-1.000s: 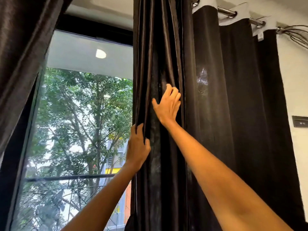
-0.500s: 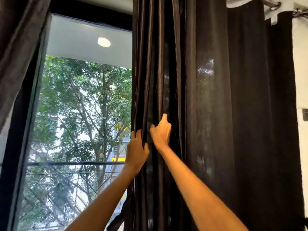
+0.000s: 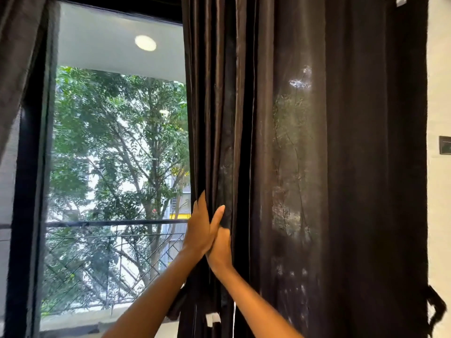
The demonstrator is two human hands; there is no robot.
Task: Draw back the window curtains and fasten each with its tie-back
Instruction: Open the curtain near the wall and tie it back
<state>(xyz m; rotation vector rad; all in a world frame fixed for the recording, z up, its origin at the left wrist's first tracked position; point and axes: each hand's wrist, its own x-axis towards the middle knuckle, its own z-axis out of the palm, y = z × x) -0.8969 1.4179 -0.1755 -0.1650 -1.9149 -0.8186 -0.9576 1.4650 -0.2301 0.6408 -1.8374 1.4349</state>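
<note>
The right curtain point(image 3: 305, 167) is dark brown and hangs in bunched folds right of the window point(image 3: 117, 154). My left hand point(image 3: 199, 230) grips the curtain's gathered left edge at about waist height of the pane. My right hand point(image 3: 220, 245) lies right against it, fingers pushed into the folds and holding them. A dark tie-back loop point(image 3: 438, 311) hangs at the curtain's right edge, low on the wall. The left curtain point(image 3: 17, 69) shows only as a strip at the top left, drawn aside.
Outside the glass are a balcony railing point(image 3: 109, 223), trees and a ceiling light point(image 3: 145, 42). A white wall with a dark switch plate point(image 3: 444, 145) lies right of the curtain.
My right hand has slid down the folds from above to meet my left hand. The view has tilted down, so the curtain rod has left the frame.
</note>
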